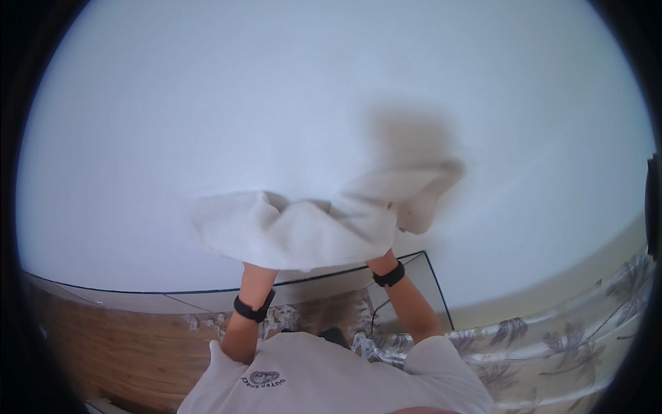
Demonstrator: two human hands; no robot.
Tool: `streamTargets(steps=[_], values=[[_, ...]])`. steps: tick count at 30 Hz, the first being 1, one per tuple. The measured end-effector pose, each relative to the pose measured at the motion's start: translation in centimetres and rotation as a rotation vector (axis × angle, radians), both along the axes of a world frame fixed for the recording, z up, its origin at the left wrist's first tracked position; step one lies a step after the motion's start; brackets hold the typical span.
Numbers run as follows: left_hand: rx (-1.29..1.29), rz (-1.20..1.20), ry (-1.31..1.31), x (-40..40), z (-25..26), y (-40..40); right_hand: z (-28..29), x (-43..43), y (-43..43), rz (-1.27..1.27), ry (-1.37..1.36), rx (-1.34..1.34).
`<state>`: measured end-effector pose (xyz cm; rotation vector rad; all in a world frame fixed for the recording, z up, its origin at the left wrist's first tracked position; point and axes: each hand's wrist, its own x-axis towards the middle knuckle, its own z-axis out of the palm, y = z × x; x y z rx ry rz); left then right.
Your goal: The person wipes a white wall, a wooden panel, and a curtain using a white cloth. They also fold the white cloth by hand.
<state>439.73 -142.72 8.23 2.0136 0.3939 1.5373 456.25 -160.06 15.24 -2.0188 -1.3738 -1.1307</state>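
A white, thick cloth (310, 233), creased and uneven, is spread across both my hands, in front of a large pale surface (207, 103). It covers my left hand at the wrist (260, 271) and my right hand at the wrist (382, 263), so the fingers of both are hidden. The cloth's right end (419, 202) is raised, folded and blurred, with a soft brownish shadow above it on the pale surface. Each forearm wears a black band. How the hands grip the cloth cannot be seen.
A thin dark edge (305, 279) borders the pale surface near me. Below left lies a brown wood-look floor (129, 346). Fabric with a palm-tree print (558, 346) runs along the lower right. A dark object (652, 207) shows at the far right rim.
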Motion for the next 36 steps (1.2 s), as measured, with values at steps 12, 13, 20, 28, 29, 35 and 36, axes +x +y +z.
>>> streamTargets(steps=[12, 13, 20, 28, 29, 35, 36], values=[[-0.102, -0.066, 0.145, 1.3, 14.5, -2.9, 17.8, 3.2, -0.2, 0.055, -0.057, 0.077], [0.097, 0.018, 0.217, 3.1, 13.6, -3.8, 16.9, 3.3, 0.5, 0.033, -0.110, 0.035], [0.318, 0.226, 0.305, -1.0, 6.7, -2.5, 12.4, 2.7, -3.1, 0.035, -0.050, -0.187], [0.100, 0.228, 0.044, -1.3, 22.0, 0.0, 28.2, 5.9, -4.8, -0.112, -0.316, 0.074], [0.298, 0.404, 0.006, -0.8, 23.9, -0.9, 29.1, 5.0, -2.5, -0.173, -0.556, 0.143], [0.466, 0.292, 0.209, 1.8, 17.7, -2.8, 21.4, 3.3, -2.7, 0.308, -0.529, -0.155], [0.402, 0.222, 0.322, 1.2, 17.2, -2.6, 20.9, 4.2, -4.6, 0.313, -0.435, -0.246]])
